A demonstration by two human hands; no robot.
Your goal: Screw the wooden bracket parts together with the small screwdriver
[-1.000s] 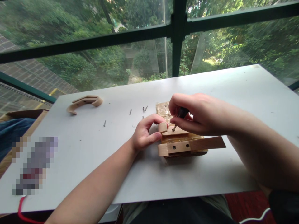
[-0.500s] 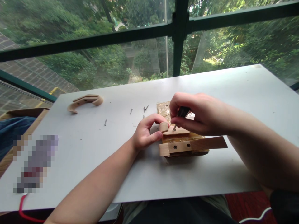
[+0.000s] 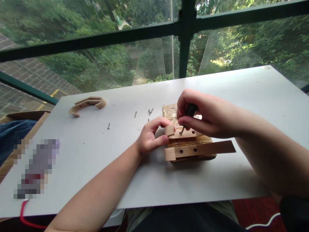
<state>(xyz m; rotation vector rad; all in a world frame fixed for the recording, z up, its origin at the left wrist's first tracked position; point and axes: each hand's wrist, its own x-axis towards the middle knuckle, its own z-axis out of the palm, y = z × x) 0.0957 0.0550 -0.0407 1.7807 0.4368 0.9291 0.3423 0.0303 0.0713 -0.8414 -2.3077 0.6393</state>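
Observation:
My right hand [image 3: 196, 112] is closed round the black handle of a screwdriver [image 3: 191, 110]. The screwdriver's tip meets a screw at the left hole of a pale wooden piece [image 3: 184, 133] with a curled end. My left hand [image 3: 155, 135] grips that curled end between thumb and fingers. The piece lies over a tape-wrapped block [image 3: 169, 111], and a second hole shows to the right of the screwdriver. Nearer to me, a similar wooden strip [image 3: 202, 149] carries two dark screw heads along its face.
Several loose screws [image 3: 135, 114] lie on the white table [image 3: 96, 161] left of the block. A curved wooden piece [image 3: 88, 103] rests near the far left edge. A blurred object [image 3: 40, 167] lies at the left, and a cardboard box [image 3: 36, 129] holding blue cloth stands beyond the table.
My right hand has shifted and turned slightly on the screwdriver, baring the second hole in the wooden piece. My left hand keeps its grip in the same place.

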